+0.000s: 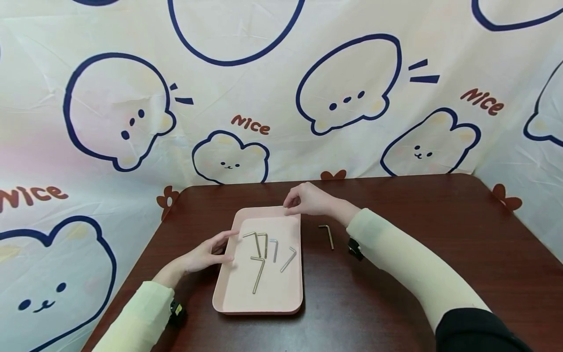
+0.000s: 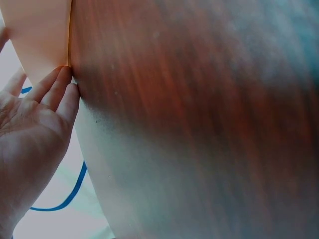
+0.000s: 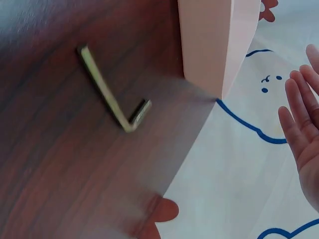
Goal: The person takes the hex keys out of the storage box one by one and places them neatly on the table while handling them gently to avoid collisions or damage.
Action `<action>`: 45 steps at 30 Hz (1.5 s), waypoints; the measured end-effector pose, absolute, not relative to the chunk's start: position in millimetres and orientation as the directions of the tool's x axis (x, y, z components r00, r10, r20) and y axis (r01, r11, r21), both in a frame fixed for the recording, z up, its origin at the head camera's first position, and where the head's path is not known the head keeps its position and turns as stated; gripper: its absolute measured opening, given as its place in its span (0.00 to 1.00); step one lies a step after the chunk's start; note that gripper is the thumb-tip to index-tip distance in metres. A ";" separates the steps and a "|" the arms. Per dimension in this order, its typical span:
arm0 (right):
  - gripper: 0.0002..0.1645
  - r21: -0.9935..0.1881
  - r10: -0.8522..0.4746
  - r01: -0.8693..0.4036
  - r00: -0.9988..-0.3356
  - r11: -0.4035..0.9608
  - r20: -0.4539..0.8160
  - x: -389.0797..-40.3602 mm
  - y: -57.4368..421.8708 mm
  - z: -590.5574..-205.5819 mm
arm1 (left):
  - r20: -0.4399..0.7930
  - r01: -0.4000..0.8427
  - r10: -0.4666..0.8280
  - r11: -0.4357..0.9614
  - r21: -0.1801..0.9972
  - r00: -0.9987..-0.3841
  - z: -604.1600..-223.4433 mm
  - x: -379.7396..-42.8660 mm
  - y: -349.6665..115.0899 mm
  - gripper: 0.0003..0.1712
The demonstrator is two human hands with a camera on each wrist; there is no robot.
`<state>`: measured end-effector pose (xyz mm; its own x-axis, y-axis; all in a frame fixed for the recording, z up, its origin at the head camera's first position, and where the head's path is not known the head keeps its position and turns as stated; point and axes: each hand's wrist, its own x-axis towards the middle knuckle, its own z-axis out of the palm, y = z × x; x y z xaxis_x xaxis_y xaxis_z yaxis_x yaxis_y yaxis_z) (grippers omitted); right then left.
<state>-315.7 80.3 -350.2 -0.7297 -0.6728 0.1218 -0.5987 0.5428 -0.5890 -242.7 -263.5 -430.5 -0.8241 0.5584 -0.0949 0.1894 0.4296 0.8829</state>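
Observation:
A pale pink tray (image 1: 237,303) lies on the table with several L-shaped hex keys (image 1: 258,276) spread over its bottom. My left hand (image 1: 210,253) rests at the tray's left rim, its fairly straight fingers (image 2: 55,89) touching the side wall. Over the tray's far right corner hovers my right hand (image 1: 313,199). Its fingers (image 3: 298,99) are loosely bent, and no object shows in them. Another hex key (image 1: 327,236), brass-toned, lies on the table right of the tray, below the right wrist; the right wrist view shows this hex key (image 3: 107,94) up close.
The dark brown wooden table (image 1: 374,303) stretches to both sides of the tray. Behind it hangs a pale cloth (image 1: 281,98) printed with cartoon bears. A dark wrist device (image 1: 355,248) sits on the right wrist, another similar device (image 1: 177,312) on the left.

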 end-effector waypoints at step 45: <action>0.04 -0.552 -0.675 -0.588 -0.735 0.591 0.059 -310.2 24.6 -403.1 | -0.108 0.181 0.546 0.448 0.875 -0.831 -428.9 -242.4 -263.1 0.41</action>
<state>-310.2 24.6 -403.1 -0.7351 -0.6753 0.0591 -0.5876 0.5913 -0.5523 -242.4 -263.1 -428.9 -0.8311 0.5455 -0.1078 0.1808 0.4484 0.8754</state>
